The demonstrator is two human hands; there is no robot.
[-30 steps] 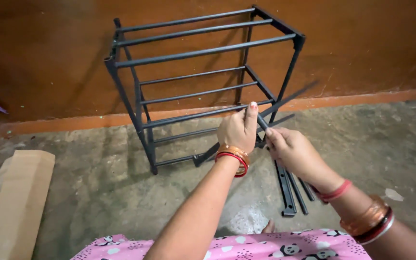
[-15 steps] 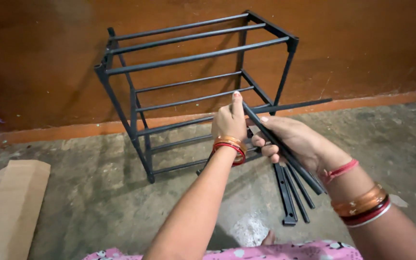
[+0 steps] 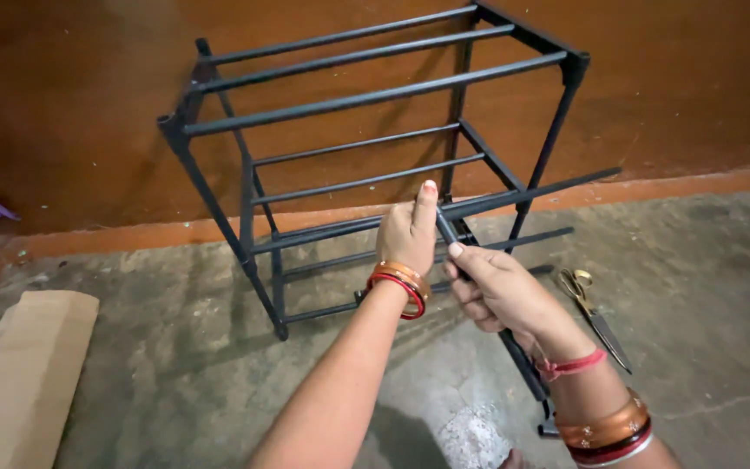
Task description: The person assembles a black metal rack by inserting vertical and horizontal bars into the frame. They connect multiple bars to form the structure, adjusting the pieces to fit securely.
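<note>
Since half a second ago both hands have drawn closer together at the lower shelf, and the rods once hanging below the right hand are now mostly hidden behind its wrist. Left of the grip, a flat cardboard piece [image 3: 23, 382] lies on the concrete floor [image 3: 175, 365]. Behind and above the grip stands the black metal rack [image 3: 375, 95], its shelf bars running left to right. The left hand [image 3: 410, 234] curls around a thin black rod [image 3: 523, 193], forefinger stretched straight up along it. That rod's long axis runs from the grip up and rightward, its free end pointing right past the rack's leg. The right hand [image 3: 496, 291], just beside it, pinches the rod's near end between thumb and fingers. Right of the grip, scissors [image 3: 592, 313] lie on the floor.
</note>
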